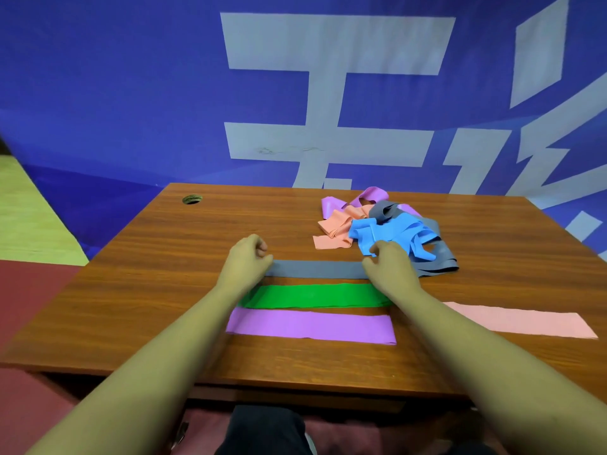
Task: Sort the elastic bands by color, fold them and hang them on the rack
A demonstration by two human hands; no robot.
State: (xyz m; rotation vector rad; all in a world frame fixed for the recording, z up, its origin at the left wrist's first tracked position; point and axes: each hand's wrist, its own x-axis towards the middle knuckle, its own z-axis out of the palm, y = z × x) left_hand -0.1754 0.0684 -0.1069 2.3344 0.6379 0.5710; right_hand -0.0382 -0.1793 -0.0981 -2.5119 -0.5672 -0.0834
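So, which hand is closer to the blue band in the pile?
Right. The right hand is just beside the blue band, at the grey band's right end; the left hand is at its left end, farther away.

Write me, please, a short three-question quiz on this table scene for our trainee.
1. True or false: the green band lies between the grey band and the purple band.
2. The left hand and right hand both pinch which band? A green, B grey, C purple.
3. Name the colour of the flat band lying alone near the right edge of the table.
Key: 1 true; 2 B; 3 pink, the pink band.
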